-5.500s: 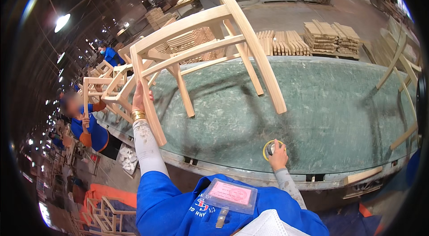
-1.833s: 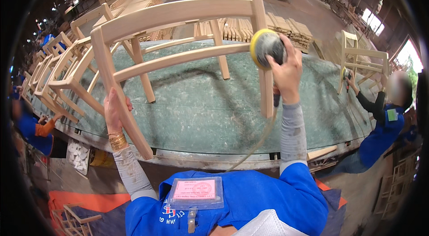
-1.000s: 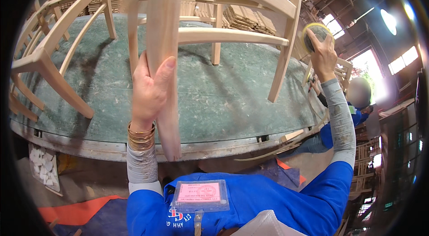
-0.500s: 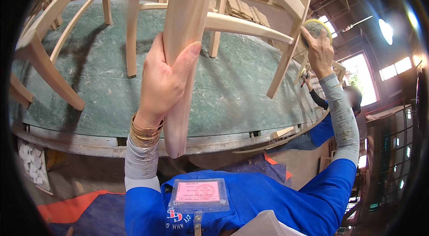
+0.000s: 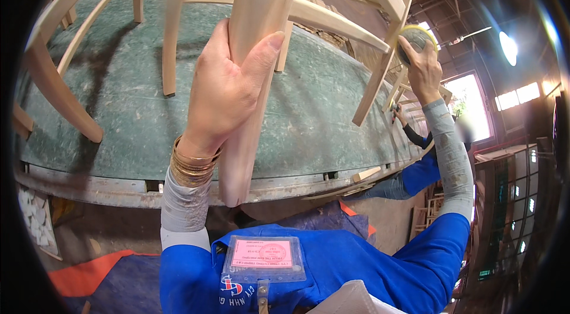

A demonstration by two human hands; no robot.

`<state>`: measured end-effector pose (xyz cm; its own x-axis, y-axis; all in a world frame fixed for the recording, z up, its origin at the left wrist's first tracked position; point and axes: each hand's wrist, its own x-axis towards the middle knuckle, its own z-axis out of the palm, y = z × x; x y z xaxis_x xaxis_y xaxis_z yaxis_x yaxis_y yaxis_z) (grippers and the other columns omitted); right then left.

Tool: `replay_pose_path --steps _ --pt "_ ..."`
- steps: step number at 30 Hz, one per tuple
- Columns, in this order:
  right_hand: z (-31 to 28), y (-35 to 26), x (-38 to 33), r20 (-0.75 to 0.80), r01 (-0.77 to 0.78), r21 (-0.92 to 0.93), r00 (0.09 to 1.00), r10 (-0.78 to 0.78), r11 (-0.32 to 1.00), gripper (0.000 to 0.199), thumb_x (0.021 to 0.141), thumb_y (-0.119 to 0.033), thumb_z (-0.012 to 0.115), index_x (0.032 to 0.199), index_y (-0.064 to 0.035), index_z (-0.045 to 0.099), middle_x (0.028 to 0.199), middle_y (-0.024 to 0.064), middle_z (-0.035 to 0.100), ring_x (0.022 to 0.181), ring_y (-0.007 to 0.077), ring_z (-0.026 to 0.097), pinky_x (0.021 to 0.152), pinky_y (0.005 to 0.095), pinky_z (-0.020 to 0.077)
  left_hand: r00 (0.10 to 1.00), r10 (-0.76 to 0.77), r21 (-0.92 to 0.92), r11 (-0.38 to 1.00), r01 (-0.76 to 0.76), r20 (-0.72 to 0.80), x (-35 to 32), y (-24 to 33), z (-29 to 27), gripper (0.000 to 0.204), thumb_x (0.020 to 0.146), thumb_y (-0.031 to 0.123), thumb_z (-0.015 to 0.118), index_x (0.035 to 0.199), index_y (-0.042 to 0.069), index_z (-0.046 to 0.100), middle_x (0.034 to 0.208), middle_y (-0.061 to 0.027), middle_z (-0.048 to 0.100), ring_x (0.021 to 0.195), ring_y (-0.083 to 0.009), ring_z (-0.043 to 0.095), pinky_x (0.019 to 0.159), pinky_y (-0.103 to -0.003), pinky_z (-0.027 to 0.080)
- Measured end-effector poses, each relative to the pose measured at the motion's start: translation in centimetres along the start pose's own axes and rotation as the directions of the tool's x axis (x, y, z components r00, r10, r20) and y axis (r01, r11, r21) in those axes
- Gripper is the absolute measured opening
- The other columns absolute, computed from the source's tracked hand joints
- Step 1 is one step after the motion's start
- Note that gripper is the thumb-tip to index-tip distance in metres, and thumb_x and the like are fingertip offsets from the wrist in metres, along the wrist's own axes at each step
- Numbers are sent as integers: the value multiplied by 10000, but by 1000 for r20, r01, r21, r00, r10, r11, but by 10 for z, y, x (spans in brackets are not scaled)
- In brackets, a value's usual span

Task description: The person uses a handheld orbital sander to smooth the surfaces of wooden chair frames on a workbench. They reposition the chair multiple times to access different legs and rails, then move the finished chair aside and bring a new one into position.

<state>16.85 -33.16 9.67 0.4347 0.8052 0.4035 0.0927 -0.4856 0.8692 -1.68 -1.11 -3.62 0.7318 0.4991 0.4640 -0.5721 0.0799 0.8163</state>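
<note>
A bare wooden chair frame (image 5: 332,23) stands with its legs toward me on a green-topped bench. My left hand (image 5: 228,88), with gold bangles at the wrist, is wrapped around its nearest leg (image 5: 261,5), thumb lying across the wood. That leg's lower end juts past the bench edge. At the upper right, my right hand (image 5: 424,70) grips a round, grey sanding pad (image 5: 415,40) with a yellow rim. The pad is beside the chair's right-hand leg (image 5: 380,76); whether they touch I cannot tell.
Another wooden chair frame (image 5: 62,82) stands on the left of the green bench top (image 5: 136,130). A small wood piece (image 5: 366,174) lies near the bench's front edge. A co-worker in blue (image 5: 423,171) works farther right. White pieces (image 5: 35,216) fill a container at the lower left.
My left hand sits slightly higher, and the gripped leg leans more to the right at its top. The bench and the other chair have shifted slightly in view. The right hand still holds the pad.
</note>
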Motion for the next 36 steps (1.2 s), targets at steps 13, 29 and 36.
replay_pose_path --steps 13,29,36 --pt "0 4 18 73 -18 -79 997 24 997 564 799 -64 521 1248 -403 492 907 86 453 676 197 557 488 326 509 997 -72 -4 997 72 17 -2 0 -2 388 847 314 653 988 -29 539 778 -110 634 694 -150 605 625 -286 487" --pt "-43 30 -49 267 -584 342 812 520 736 706 693 -25 692 1307 -296 472 1134 156 512 1005 337 579 824 394 516 995 -91 0 996 91 30 8 5 3 347 905 288 590 1029 -32 537 920 -77 610 824 -117 564 734 -252 463" --pt "-60 -31 -129 474 -485 862 664 578 -149 671 694 -24 713 1311 -40 451 1260 148 513 1093 223 545 944 328 427 994 -110 23 994 110 6 27 -25 -6 507 962 502 339 987 28 519 732 -68 567 559 -142 564 475 -267 481"
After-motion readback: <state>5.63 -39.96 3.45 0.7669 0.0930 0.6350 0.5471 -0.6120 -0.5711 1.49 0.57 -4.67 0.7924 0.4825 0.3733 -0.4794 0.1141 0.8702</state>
